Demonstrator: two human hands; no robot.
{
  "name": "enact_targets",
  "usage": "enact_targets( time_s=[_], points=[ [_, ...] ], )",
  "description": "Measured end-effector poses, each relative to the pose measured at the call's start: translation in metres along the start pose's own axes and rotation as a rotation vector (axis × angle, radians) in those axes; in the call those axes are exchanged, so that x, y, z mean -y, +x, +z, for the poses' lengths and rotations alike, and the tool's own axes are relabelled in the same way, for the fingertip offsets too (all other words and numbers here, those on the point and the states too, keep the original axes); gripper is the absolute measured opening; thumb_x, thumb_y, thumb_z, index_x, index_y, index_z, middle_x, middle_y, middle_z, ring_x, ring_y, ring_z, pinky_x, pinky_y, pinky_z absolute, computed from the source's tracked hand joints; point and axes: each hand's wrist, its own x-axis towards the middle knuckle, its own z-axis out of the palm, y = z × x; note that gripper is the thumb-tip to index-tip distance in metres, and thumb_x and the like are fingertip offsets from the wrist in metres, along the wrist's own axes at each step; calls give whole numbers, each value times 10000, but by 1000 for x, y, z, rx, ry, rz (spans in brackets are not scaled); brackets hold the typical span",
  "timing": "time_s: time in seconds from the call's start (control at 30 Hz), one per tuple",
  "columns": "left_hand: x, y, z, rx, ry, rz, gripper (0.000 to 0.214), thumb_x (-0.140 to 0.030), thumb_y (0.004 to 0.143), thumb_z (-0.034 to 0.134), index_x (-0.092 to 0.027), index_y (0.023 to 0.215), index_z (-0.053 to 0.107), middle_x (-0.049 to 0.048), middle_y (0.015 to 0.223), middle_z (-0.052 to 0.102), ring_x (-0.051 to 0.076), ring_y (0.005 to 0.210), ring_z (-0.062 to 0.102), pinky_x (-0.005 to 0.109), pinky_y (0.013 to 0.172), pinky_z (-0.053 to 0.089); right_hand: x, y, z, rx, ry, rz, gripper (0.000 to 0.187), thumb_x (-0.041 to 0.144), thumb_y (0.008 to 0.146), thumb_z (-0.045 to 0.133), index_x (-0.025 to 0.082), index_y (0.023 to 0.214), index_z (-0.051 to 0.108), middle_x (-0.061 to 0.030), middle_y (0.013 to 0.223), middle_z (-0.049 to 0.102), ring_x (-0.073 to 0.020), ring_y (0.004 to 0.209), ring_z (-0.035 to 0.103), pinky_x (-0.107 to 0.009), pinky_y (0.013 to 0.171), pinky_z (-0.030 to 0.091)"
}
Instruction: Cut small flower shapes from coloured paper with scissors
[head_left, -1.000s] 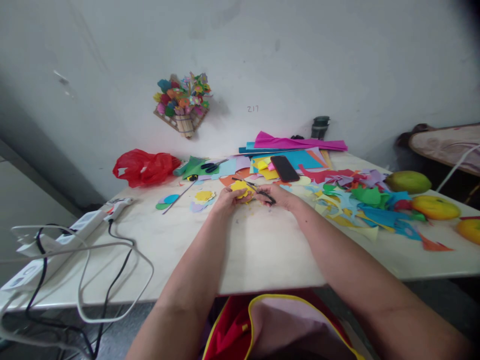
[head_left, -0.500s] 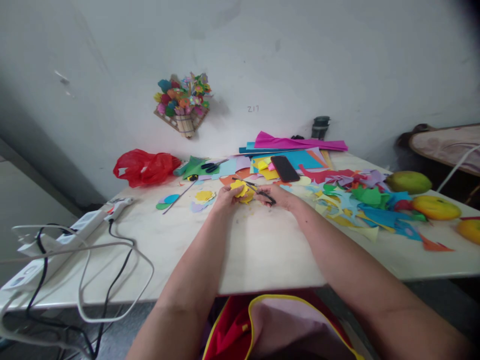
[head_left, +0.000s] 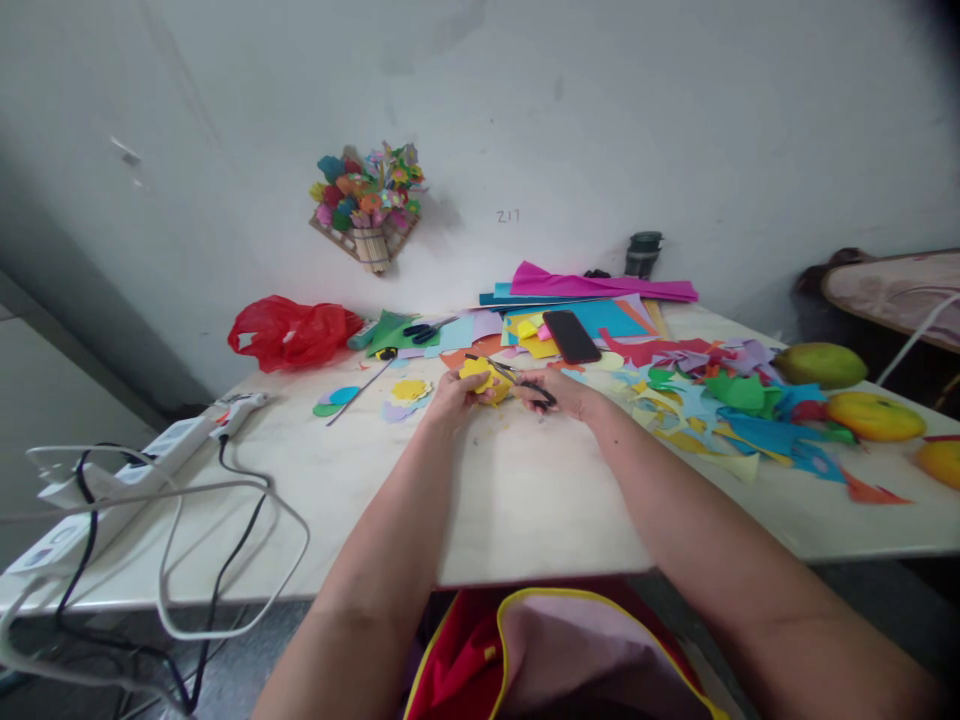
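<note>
Pinched in my left hand [head_left: 456, 394] is a piece of yellow paper [head_left: 475, 374] with a scalloped edge. My right hand [head_left: 561, 391] grips a pair of scissors [head_left: 534, 387] by dark handles, its blades reaching left against the yellow paper's right edge. How far apart the blades are is hard to make out. Left of my hands lies a small stack of scalloped paper shapes [head_left: 409, 391], yellow on top. Farther left, blue and green paper circles [head_left: 343, 396] rest beside a thin purple strip. Tiny yellow scraps dot the table below my hands.
A phone [head_left: 571, 337] lies on coloured sheets behind my right hand. Paper scraps [head_left: 739, 395] and mangoes [head_left: 874, 414] cover the right side. At back left are a red plastic bag [head_left: 289, 333] and second scissors [head_left: 426, 329]. A power strip [head_left: 124, 490] with loose cables runs along the left edge.
The scissors and yellow paper have shifted only slightly between my hands. Both hands keep their grip, and the table things stay in place.
</note>
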Motion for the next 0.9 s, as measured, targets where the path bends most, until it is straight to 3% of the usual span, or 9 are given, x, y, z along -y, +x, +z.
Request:
enact_targets(
  time_s=[0.9],
  points=[
    [1,-2,0,2,17,-34,177,-151,641,756,-84,783,672,122,768,731,156,551,660,263,564,563,8,-5,7,-11,-36,-19,349,404,704,746,178,639,488,49,506,481,-59,417,399,-203,401,287]
  ],
)
